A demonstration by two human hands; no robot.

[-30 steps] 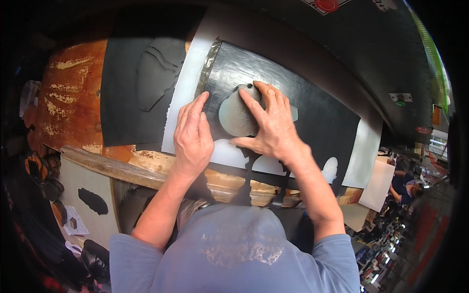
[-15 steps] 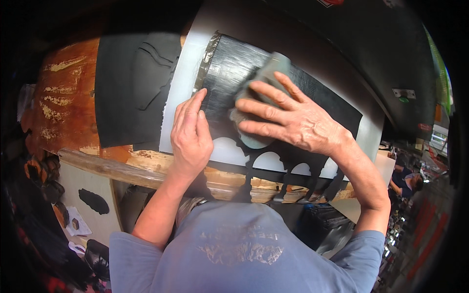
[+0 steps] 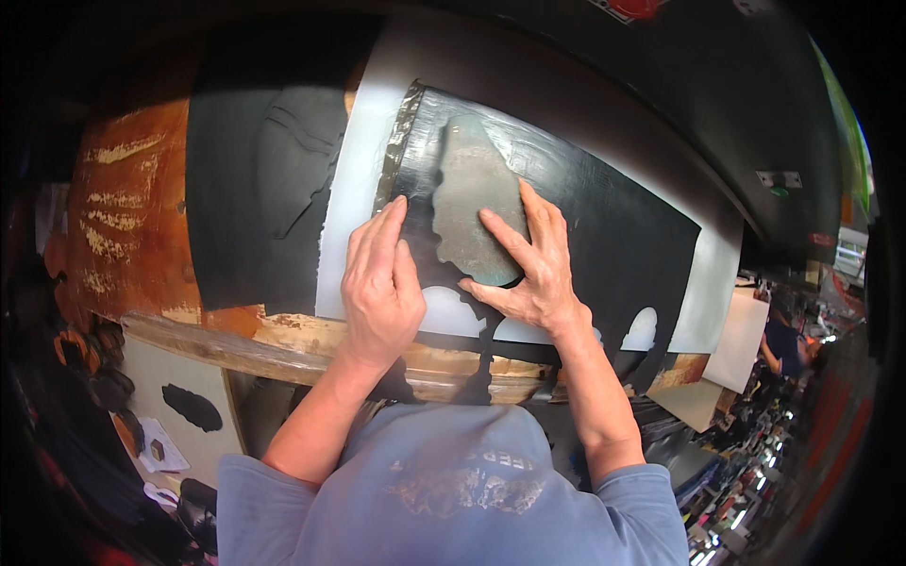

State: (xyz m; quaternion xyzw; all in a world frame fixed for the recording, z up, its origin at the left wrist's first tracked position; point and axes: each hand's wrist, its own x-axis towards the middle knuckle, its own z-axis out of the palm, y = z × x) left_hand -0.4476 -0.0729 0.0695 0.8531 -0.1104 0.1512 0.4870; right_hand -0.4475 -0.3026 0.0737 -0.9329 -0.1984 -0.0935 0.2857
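Note:
A grey-green, sole-shaped plate (image 3: pixel 472 189) with a wavy left edge sits on a shiny black sheet (image 3: pixel 604 226). My right hand (image 3: pixel 536 269) holds its lower right end: one fingertip rests on top, the thumb is by the bottom edge, and other fingers lie along the right side. The plate's underside is hidden. My left hand (image 3: pixel 382 288) lies open, fingers stretched close together, near the sheet's left margin beside a dull brownish strip (image 3: pixel 401 141). Curved cut-outs along the sheet's near edge show a white board (image 3: pixel 357 179) beneath.
A dark grey sheet (image 3: pixel 250 217) lies left of the board on a worn orange-brown surface (image 3: pixel 137 198). A rounded wooden rail (image 3: pixel 217 346) runs along the near edge. A dark machine body (image 3: pixel 746 123) overhangs the far right. Another person (image 3: pixel 785 344) is at the right.
My right hand has moved left and nearer, its arm now straighter. The plate has shifted left and come upright in view, with more of its top uncovered. My left hand stays almost in place.

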